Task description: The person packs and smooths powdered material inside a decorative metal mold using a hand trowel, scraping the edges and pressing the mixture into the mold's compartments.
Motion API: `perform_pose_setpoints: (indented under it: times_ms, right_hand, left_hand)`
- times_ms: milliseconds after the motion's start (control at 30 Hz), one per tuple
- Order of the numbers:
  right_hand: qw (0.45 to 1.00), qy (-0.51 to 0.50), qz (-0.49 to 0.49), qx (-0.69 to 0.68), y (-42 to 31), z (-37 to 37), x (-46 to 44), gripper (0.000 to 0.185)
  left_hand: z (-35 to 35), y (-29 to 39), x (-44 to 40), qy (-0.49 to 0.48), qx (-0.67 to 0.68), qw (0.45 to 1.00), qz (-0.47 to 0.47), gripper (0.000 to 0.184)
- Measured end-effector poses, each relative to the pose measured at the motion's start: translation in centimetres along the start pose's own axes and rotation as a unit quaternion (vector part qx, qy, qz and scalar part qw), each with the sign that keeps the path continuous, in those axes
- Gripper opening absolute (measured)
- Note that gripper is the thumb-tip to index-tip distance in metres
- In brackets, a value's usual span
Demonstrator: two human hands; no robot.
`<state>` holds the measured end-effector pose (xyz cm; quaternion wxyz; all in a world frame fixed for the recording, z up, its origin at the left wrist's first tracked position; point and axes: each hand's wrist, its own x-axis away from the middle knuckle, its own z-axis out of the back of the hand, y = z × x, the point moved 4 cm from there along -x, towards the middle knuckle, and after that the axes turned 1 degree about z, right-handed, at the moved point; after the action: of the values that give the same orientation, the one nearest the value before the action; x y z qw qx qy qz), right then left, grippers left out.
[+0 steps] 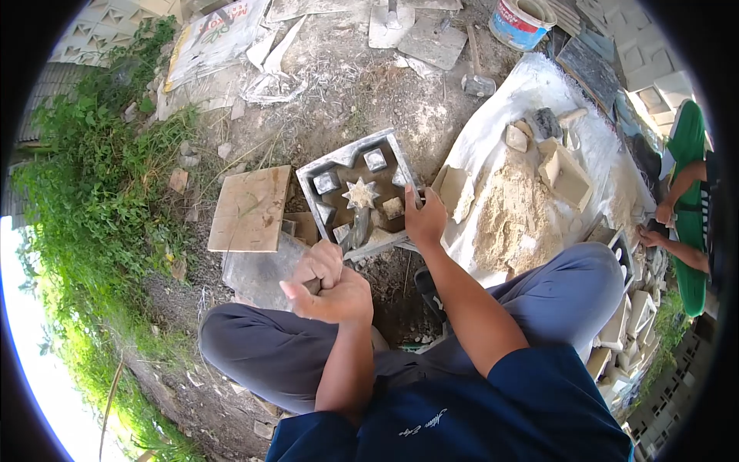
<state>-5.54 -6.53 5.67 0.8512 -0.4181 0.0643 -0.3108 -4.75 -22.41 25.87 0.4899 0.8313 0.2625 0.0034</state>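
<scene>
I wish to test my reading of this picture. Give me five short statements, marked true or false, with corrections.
1. The right hand touches the square mould. True.
2. The sandy pile lies on green grass. False: the sandy pile lies on a white sheet.
3. A star-shaped piece is inside the mould. True.
4. The bucket is at the picture's lower left. False: the bucket is near the upper right.
5. A brown board lies left of the mould. True.

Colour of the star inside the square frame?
Pale off-white star; the head view shows it.
</scene>
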Motion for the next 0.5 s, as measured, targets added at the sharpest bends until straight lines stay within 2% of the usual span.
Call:
perform_pose_setpoints:
  times_ms: [67,100,233,267,333,367,433,467,500]
  right_hand:
    - [0.999,0.037,0.025,0.01,-0.6,0.3,0.0,0.051]
    - [1.0,0.001,0.001,-0.006,-0.9,0.4,-0.1,0.049]
    - [1.0,0.022,0.004,-0.007,-0.9,0.6,0.0,0.047]
    - [1.0,0.014,-0.002,-0.002,-0.5,0.8,0.9,0.047]
    - [1.0,0.007,-0.002,0.001,-0.9,0.4,-0.1,0.048]
    - [1.0,0.015,0.004,0.002,-0.8,0.3,-0.1,0.048]
    - [1.0,0.021,0.009,-0.002,-0.9,0.2,-0.8,0.049]
    - [1.0,0.02,0.003,-0.005,-0.4,0.2,-0.2,0.049]
    - [1.0,0.022,0.007,0.0,0.0,-0.1,-0.2,0.05]
  left_hand:
    - [1.1,-2.8,0.0,0.032,-0.093,0.995,-0.012,0.054]
    - [0.6,-2.5,-0.3,0.045,-0.105,0.993,0.023,0.057]
    - [-1.5,0.2,0.4,-0.02,-0.061,0.996,-0.062,0.057]
    - [-0.3,-1.6,0.5,0.022,-0.149,0.988,-0.044,0.058]
    - [-1.0,-2.8,0.0,0.054,-0.172,0.984,-0.007,0.06]
    - [-0.6,-2.1,0.2,0.052,-0.169,0.984,-0.008,0.06]
    - [-1.0,-0.2,0.8,-0.024,-0.071,0.997,-0.029,0.06]
    - [-0.7,-1.7,1.0,-0.024,-0.074,0.997,-0.02,0.06]
    - [0.1,-3.2,1.4,-0.023,-0.112,0.991,-0.067,0.061]
